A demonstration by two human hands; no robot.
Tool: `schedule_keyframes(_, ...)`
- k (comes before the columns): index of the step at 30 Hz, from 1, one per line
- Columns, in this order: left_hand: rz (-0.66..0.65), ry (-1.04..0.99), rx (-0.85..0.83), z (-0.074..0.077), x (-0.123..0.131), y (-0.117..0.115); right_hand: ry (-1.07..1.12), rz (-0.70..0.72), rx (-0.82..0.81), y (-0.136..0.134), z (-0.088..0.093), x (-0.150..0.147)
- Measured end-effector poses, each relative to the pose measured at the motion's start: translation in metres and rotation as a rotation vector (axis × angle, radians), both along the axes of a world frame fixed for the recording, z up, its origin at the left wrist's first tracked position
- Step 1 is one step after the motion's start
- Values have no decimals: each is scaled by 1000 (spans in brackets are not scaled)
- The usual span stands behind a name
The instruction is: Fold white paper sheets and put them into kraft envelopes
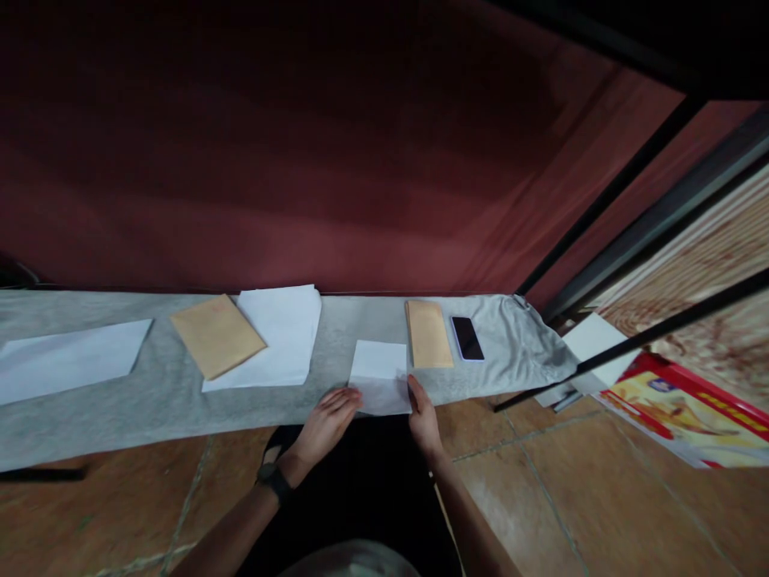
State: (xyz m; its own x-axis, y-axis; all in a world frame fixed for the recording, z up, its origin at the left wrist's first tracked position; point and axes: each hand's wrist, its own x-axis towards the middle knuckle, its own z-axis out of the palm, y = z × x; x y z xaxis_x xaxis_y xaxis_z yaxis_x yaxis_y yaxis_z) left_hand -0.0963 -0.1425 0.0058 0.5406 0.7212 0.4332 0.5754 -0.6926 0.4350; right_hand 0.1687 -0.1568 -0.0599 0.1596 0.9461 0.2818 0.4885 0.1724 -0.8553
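Observation:
A folded white sheet of paper [380, 375] lies at the near edge of a grey cloth [168, 401] spread on the floor. My left hand [328, 421] rests at the sheet's lower left corner, fingers extended and pressed flat on its edge. My right hand [424, 417] touches the sheet's lower right edge, thumb up along its side, fingers partly curled. A dark watch sits on my left wrist. A brown envelope [428, 333] lies just right of the sheet, and a dark phone [467, 337] lies beside that.
Farther left lie a second brown envelope [217, 334] on a stack of white paper [282, 328], and a long white envelope [69, 359]. A dark red wall rises behind. At right are black poles [625, 344], white paper [594, 336] and a red printed poster [685, 409] on the tiled floor.

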Motion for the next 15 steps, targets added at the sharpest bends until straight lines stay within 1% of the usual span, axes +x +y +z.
schedule_keyframes(2, 15, 46, -15, -4, -3, -2, -43, 51, 10, 3, 5, 0)
schedule_keyframes(5, 95, 37, -70, -10, -5, 4, -162, 179, 16, 9, 15, 0)
schedule_keyframes(7, 82, 49, -104, -12, -6, 12, -215, 234, 14, 13, 20, -1)
schedule_keyframes(10, 33, 81, -122, -9, -8, 24, -206, 242, 14, 21, 27, -5)
schedule_keyframes(13, 58, 58, -105, -1, -13, 31, -155, 246, 23, 33, 34, -13)
schedule_keyframes(15, 73, 44, -100, 1, -17, 35, -148, 253, 21, 39, 38, -19)
